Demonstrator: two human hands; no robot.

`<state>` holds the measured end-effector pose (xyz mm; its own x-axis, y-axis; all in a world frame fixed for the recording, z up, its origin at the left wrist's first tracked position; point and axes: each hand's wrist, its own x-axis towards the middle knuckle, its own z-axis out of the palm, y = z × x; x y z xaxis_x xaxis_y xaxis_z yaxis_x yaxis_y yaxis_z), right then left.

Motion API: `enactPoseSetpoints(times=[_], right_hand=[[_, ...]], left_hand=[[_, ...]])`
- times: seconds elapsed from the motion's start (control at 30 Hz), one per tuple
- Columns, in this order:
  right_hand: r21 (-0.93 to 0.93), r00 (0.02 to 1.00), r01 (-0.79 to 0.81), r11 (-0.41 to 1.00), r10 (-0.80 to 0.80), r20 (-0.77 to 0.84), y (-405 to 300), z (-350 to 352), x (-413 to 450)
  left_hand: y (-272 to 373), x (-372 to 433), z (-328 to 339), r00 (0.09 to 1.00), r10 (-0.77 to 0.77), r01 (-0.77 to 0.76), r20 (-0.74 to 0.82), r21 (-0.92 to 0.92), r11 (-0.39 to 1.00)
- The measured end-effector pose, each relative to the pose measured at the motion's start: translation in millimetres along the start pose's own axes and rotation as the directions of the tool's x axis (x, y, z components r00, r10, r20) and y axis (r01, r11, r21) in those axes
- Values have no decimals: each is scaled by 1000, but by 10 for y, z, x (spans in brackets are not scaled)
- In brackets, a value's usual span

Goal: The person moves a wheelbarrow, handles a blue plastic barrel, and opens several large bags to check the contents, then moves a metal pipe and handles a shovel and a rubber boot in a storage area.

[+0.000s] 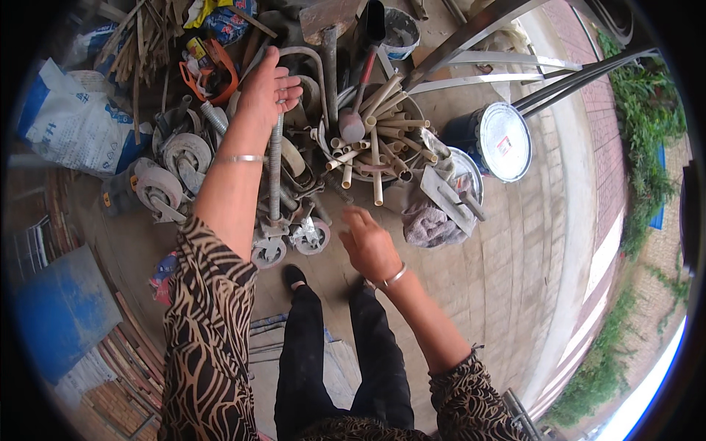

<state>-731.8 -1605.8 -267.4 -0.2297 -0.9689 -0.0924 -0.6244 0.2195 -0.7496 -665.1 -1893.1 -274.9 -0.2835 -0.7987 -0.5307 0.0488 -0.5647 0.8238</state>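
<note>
My left hand [270, 91] is stretched over a heap of scaffold casters, fingers extended, with nothing visible in its grip. Just below it rises the threaded stem [274, 171] of a caster; whether the hand touches it is unclear. Small caster wheels [309, 236] stand near my feet, and larger caster wheels [187, 154] lie to the left. Slightly blurred, my right hand [370, 245] hovers above the floor with loosely bent fingers and no object visible in it. Beyond it, a bucket holds cream plastic pipe pieces [386, 132] and a mallet [352, 124] with a red handle.
A plastering trowel [449, 201] rests on a grey rag [427, 223] at the right. Beside it stands a lidded blue pail [504, 142]. An orange container [212, 74], a shovel blade [328, 19] and a white-blue sack [77, 124] lie farther off. Metal bars [496, 58] slant across the upper right.
</note>
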Motion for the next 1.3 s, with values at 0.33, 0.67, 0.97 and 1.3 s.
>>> enactPoseSetpoints(times=[0.33, 0.67, 0.97, 1.3], right_hand=[[98, 983, -123, 988, 135, -128, -10, -1048, -557], [-514, 775, 315, 798, -529, -346, -1249, -3092, 1260], [-744, 777, 252, 619, -587, -226, -640, -3460, 2748], [-714, 764, 273, 645, -597, -247, -696, -3476, 2742]], left_hand=[[40, -629, 219, 968, 219, -249, 119, 421, 872], [930, -706, 619, 682, 574, -524, 455, 850, -51], [760, -344, 1075, 788, 493, -390, 370, 919, -67], [704, -493, 1128, 812, 470, -339, 346, 935, -101]])
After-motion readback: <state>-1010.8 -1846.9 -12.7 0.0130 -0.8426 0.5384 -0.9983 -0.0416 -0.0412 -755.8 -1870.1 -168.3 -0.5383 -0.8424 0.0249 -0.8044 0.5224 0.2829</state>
